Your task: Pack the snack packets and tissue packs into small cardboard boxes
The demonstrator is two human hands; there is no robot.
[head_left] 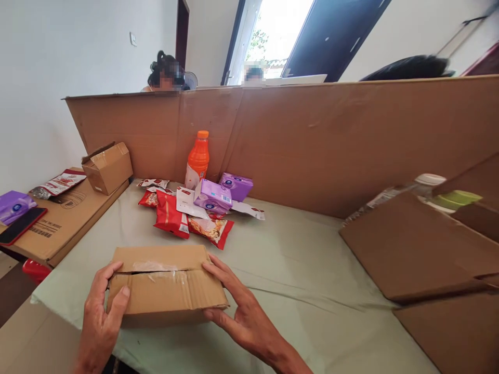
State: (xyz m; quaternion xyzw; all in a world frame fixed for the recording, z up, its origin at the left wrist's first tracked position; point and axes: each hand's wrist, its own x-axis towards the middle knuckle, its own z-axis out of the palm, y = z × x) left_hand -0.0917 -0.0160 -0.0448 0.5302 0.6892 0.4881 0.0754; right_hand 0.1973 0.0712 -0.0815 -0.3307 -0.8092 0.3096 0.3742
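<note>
My left fingers [124, 293] and right fingers [212, 269], part-spread, grip opposite ends of a cardboard box [167, 291] on the table [304, 249], its top flaps [156, 258] folded over but a slit unclosed, red packets [171, 214] lying outside.

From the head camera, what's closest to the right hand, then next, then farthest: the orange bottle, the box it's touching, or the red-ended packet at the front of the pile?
1. Cardboard box: touching the right hand, on its left.
2. Red-ended packet: beyond the box.
3. Orange bottle: at the back, near the cardboard wall.
</note>
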